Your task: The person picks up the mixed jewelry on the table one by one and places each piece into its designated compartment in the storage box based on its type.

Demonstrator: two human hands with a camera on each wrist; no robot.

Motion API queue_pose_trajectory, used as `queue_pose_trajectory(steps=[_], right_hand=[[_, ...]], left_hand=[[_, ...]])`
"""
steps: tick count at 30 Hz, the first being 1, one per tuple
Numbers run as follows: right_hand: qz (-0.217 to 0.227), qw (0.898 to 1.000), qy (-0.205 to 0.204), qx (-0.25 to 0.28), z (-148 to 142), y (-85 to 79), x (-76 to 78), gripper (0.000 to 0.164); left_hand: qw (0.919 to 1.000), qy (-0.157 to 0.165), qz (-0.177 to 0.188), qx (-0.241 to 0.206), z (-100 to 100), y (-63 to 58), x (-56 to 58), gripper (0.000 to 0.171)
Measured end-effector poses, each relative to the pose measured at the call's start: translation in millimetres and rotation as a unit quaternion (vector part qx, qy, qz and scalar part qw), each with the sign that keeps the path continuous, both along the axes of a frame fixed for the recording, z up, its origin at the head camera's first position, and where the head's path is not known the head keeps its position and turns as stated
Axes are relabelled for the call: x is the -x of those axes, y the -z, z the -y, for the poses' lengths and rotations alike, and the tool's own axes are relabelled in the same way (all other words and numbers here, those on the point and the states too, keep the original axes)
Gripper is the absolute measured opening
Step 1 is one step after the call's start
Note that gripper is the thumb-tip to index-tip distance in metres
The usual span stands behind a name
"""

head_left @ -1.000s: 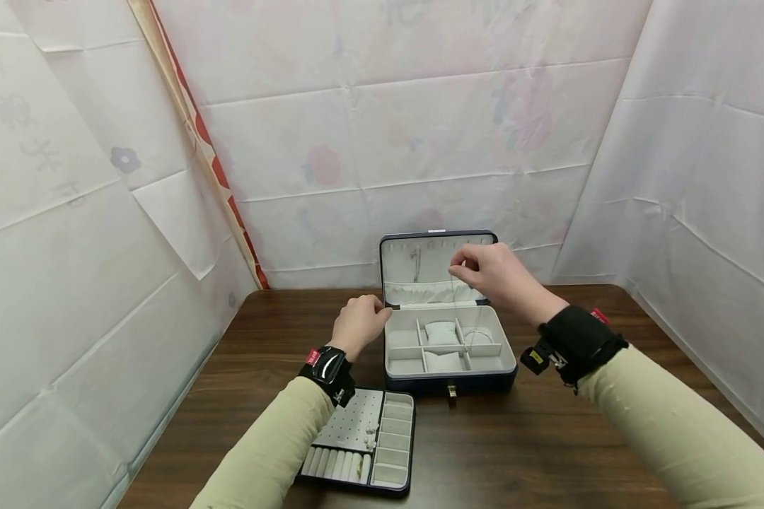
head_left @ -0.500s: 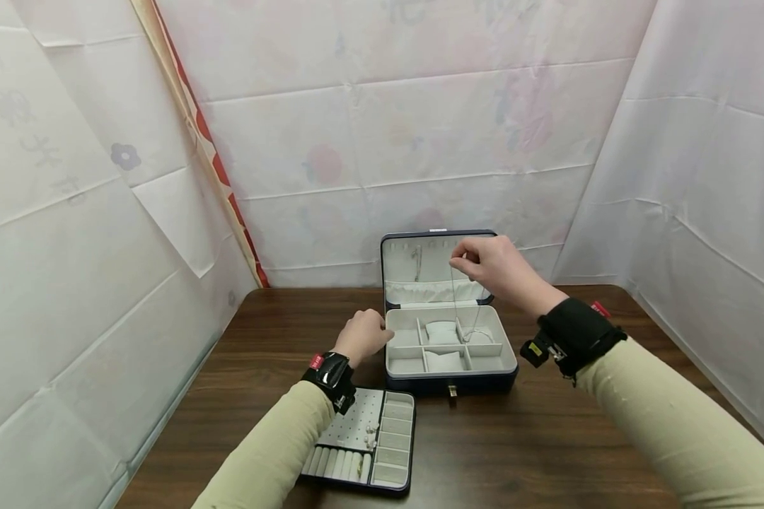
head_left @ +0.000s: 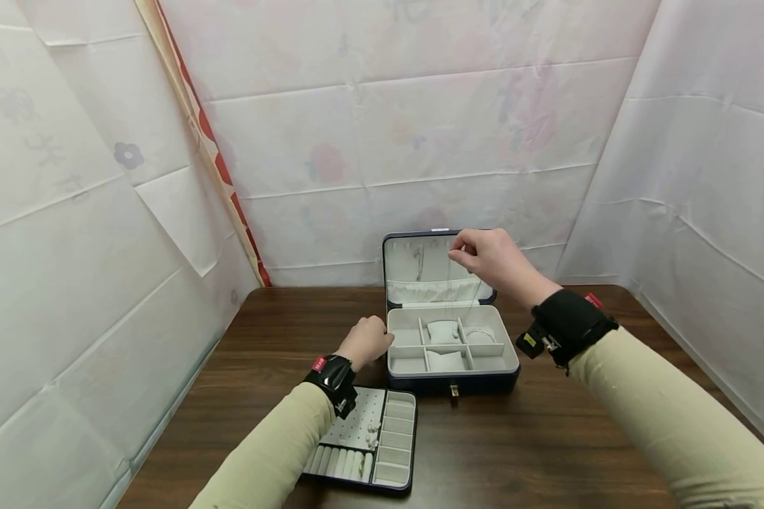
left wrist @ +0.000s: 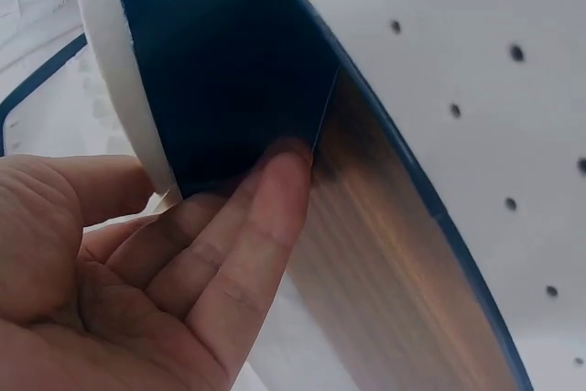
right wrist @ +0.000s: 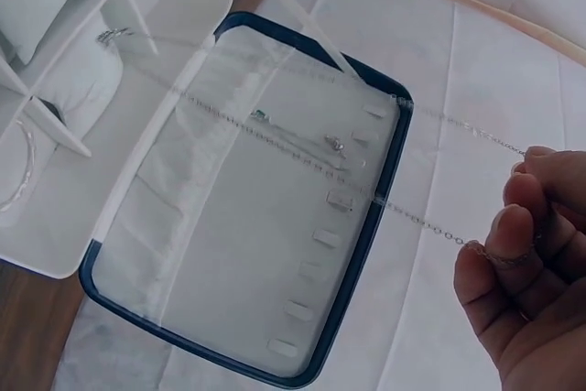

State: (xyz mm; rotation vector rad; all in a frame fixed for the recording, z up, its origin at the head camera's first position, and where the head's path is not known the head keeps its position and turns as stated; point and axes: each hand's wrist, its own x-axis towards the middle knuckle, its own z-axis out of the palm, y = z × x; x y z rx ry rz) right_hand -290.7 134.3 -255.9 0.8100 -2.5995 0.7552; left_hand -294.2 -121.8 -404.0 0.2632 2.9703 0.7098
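Observation:
A navy jewelry box (head_left: 423, 384) with a white, divided inside stands with its lid (head_left: 401, 258) raised. My right hand (head_left: 493, 260) is up in front of the lid, fingertips pinching a fine silver chain necklace (right wrist: 421, 220). The necklace hangs in a loop, its small pendant (right wrist: 112, 35) down over a white cushion (right wrist: 87, 89). My left hand (head_left: 364, 341) is at the box's left side. In the left wrist view its thumb (left wrist: 110, 185) meets the white rim and its fingers lie against the navy outer wall. Another necklace (head_left: 419, 261) hangs inside the lid.
A silver bracelet (head_left: 480, 336) lies in the back right compartment. Partly under my left forearm, a jewelry tray (head_left: 395, 426) with ring rolls (head_left: 340, 463), a perforated panel and several earrings (head_left: 372, 433) rests on the wooden table (head_left: 516, 452). White sheets (head_left: 331, 141) surround the table.
My right hand has risen slightly, lifting the necklace so its lower end has left the bracelet's compartment. My left hand has come down along the box's left side, nearer to me.

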Motion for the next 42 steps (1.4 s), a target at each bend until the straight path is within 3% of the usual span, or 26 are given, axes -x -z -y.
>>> queue_pose_trajectory(steps=[26, 42], right_hand=[[-0.092, 0.994, 0.013, -0.056, 5.7, 1.7, 29.0, 0.009], [-0.085, 0.993, 0.02, -0.074, 2.7, 5.1, 39.3, 0.012]], left_hand=[[0.9948, -0.015, 0.08, -0.061, -3.2, -9.6, -2.1, 0.031], [0.9965, -0.016, 0.08, -0.019, -7.6, -11.7, -2.4, 0.029]])
